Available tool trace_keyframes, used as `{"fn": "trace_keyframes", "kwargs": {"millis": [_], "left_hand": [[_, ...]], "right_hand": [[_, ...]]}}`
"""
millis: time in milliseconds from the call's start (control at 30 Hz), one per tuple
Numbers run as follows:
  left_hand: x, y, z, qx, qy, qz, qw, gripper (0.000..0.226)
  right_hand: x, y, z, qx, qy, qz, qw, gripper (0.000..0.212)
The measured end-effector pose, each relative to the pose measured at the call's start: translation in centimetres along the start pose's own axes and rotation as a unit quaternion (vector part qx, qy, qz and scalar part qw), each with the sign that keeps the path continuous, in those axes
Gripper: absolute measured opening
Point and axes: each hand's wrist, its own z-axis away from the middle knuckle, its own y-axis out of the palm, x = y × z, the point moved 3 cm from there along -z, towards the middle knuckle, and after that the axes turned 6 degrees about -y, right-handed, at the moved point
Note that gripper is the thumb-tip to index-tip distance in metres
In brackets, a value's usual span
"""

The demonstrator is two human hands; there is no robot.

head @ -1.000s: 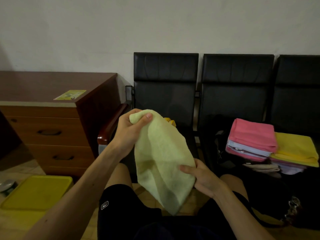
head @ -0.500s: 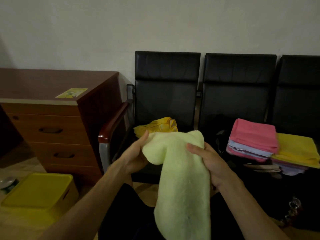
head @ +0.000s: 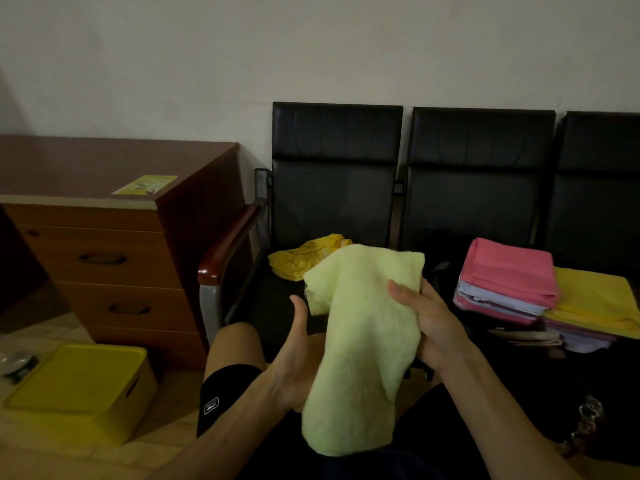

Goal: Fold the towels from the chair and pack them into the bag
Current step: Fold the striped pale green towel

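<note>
A pale green towel (head: 360, 341) hangs folded lengthwise in front of my lap. My right hand (head: 429, 320) grips its upper right edge, thumb on the front. My left hand (head: 298, 355) is under the towel's left side, thumb up, fingers hidden behind the cloth. A crumpled yellow towel (head: 304, 259) lies on the seat of the left black chair (head: 332, 174). A stack of folded towels, pink (head: 509, 271) on top and yellow (head: 595, 299) beside it, rests on the open black bag (head: 588, 382) at the right.
A brown wooden drawer cabinet (head: 104, 237) stands at the left. A yellow lidded box (head: 79, 386) sits on the floor beside it. Two more black chairs (head: 481, 174) line the wall. My knees and black shorts are below the towel.
The towel was turned from one raised corner to a long hanging fold. My left hand dropped from the top edge to under the towel's left side; my right hand keeps the top.
</note>
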Motion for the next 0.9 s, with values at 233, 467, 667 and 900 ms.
{"fn": "trace_keyframes", "kwargs": {"millis": [233, 467, 667, 900], "left_hand": [[-0.9, 1.4, 0.9, -0.068, 0.032, -0.069, 0.995, 0.090], [-2.2, 0.9, 1.6, -0.041, 0.079, -0.064, 0.994, 0.072], [-5.2, 1.9, 3.4, -0.261, 0.233, -0.250, 0.903, 0.018], [-6.8, 2.0, 3.1, -0.340, 0.317, -0.314, 0.828, 0.028]], "right_hand": [[0.4, 0.8, 1.0, 0.058, 0.022, 0.071, 0.996, 0.108], [0.7, 0.0, 0.8, 0.043, 0.023, 0.089, 0.995, 0.076], [-1.8, -4.5, -1.6, -0.089, 0.107, 0.152, 0.979, 0.038], [-2.4, -5.5, -2.8, -0.155, 0.067, 0.273, 0.947, 0.057]]}}
